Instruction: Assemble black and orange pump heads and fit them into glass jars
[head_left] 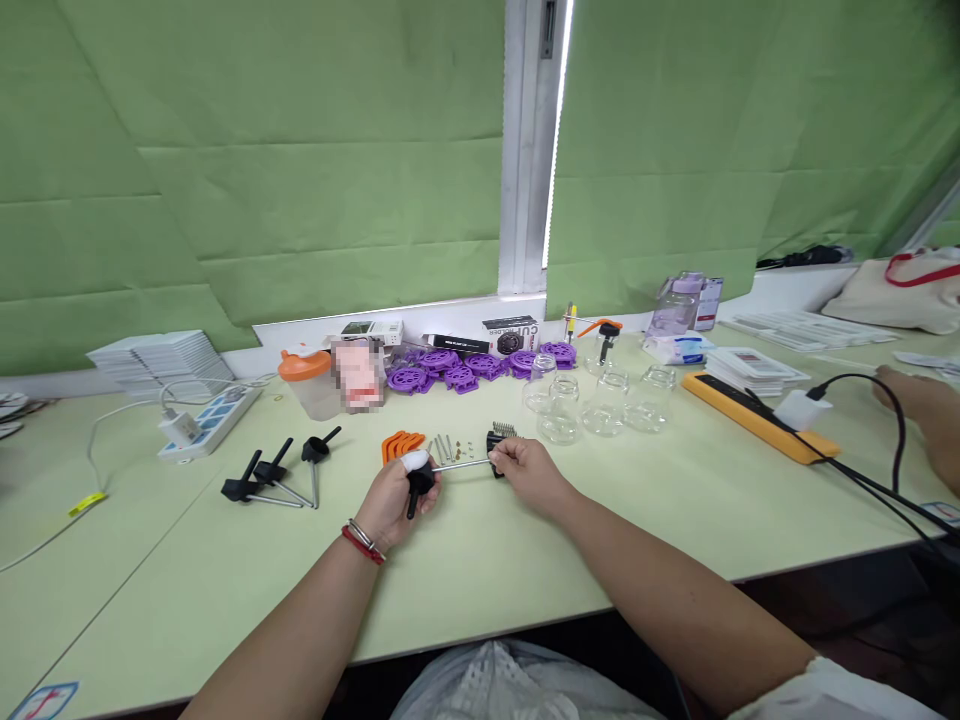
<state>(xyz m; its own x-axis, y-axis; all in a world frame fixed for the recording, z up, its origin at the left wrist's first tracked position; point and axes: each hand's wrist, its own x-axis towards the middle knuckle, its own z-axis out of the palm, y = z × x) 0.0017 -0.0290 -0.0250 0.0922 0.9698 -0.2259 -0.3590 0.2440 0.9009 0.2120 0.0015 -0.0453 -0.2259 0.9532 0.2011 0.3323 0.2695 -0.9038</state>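
My left hand (394,500) wraps the black handle (415,487) of a small crank-like tool, its grip pressed together around that handle, with a white-taped fingertip on top. My right hand (525,472) pinches the black toothed block (499,447) at the other end of the tool's metal rod (461,465). The tool sits just above the worktop (525,560), centre front, between both hands. Its long axis runs along the rod from nine o'clock to three o'clock, handle end at nine, block end at three, while the handle itself hangs toward six. I judge that holding it at both ends keeps the rod steady and level while the block is seated on it.

At twelve o'clock of the hands lie loose metal pins (444,446) and orange parts (400,443). At nine o'clock three finished black tools (276,478) lie side by side. Purple wheels (450,368) and glass jars (592,405) stand farther back. Another person's hand (919,405) rests at three o'clock, well apart.
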